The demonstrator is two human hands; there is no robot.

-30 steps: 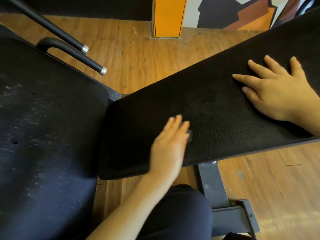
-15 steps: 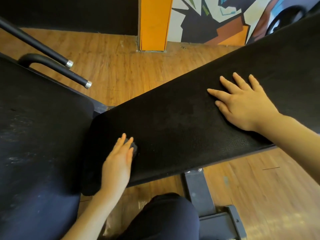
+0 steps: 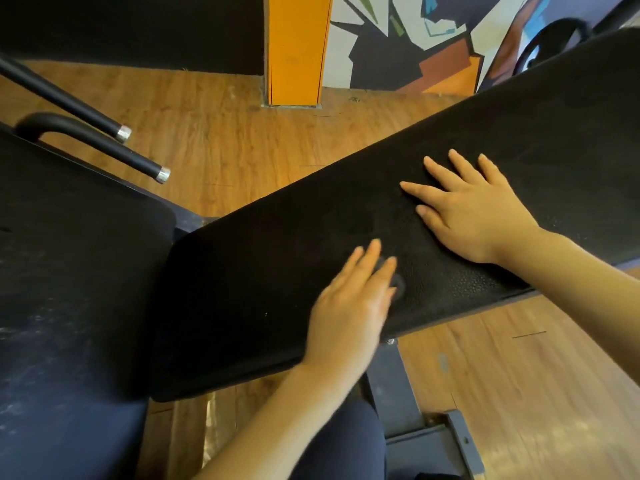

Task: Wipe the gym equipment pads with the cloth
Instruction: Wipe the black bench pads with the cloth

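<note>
Small dark grey cloth (image 3: 398, 284): mostly hidden under the left hand (image 3: 349, 306), only a fold showing past the fingertips, near the front edge of the long black textured bench pad (image 3: 263, 271). Left fingers straight and together, pressing the cloth flat. Right hand (image 3: 474, 209) spread flat, fingers apart, bracing mid-pad, holding nothing. Adjacent black seat pad (image 3: 69, 271) at left shows pale dusty streaks — probably not yet wiped. Bench pad looks cleaner; its far end, toward the upper right, can't be judged. Wooden plank floor (image 3: 214, 143) beneath.
</note>
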